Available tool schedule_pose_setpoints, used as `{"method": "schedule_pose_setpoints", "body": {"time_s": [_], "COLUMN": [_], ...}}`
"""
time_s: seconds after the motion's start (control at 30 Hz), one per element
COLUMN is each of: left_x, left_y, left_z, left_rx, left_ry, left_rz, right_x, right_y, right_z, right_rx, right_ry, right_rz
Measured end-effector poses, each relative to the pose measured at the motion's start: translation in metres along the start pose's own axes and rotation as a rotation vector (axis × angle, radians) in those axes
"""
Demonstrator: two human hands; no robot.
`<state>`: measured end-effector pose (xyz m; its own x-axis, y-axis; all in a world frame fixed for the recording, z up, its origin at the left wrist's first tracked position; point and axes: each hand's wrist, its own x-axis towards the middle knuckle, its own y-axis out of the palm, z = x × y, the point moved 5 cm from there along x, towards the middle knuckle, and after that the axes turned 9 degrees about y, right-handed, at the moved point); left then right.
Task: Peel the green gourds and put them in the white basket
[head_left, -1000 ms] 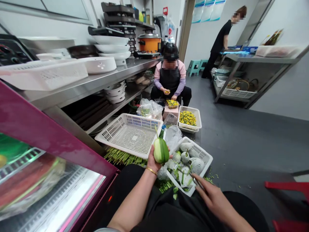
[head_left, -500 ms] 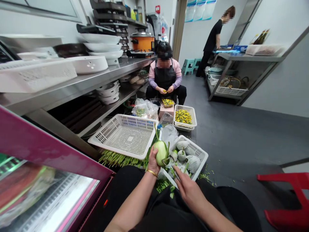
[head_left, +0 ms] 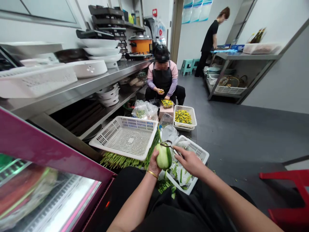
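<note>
My left hand [head_left: 154, 162] is wrapped round the side of a pale green, partly peeled round vegetable [head_left: 164, 157], with a darker green strip of skin down its right side. My right hand [head_left: 187, 158] grips the handle of a peeler [head_left: 174, 149], whose looped head lies at the top of the vegetable. Below and to the right, a white basket [head_left: 204, 155] holds net-wrapped produce and green peelings [head_left: 181, 175], partly hidden by my right hand.
A large white basket [head_left: 130, 140] rests on long green stems [head_left: 120, 159]. Beyond, a seated person [head_left: 162, 77] handles yellow flowers near a basket of them [head_left: 182, 117]. A red stool [head_left: 289, 190] stands right, a glass-fronted pink cabinet [head_left: 60, 145] left. Another person [head_left: 209, 38] stands at a back table.
My right hand has risen with the peeler from the vegetable's lower right to its top. The vegetable has turned in my left hand. The seated person's hand has lowered to the flower tray.
</note>
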<state>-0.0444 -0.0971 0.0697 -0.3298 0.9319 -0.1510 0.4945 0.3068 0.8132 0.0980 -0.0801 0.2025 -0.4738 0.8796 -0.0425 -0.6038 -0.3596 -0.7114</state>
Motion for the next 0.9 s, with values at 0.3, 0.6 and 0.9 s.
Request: {"method": "schedule_pose_setpoints", "body": {"time_s": [0.3,0.6,0.9], "left_x": [0.014,-0.001,0.013], "left_y": [-0.009,-0.003,-0.018], "left_z": [-0.016,-0.007,-0.013], "left_rx": [-0.107,-0.099,-0.066], "left_ry": [0.079,-0.066,0.088], "left_rz": [-0.254,-0.033,-0.126], "right_x": [-0.103,-0.009,-0.070], "right_y": [0.078,-0.008,0.074], "right_z": [-0.076,-0.004,-0.044], "right_rx": [-0.120,-0.028,-0.049], "right_ry": [0.093,0.028,0.042], "right_rz": [0.308,0.047,0.064]}}
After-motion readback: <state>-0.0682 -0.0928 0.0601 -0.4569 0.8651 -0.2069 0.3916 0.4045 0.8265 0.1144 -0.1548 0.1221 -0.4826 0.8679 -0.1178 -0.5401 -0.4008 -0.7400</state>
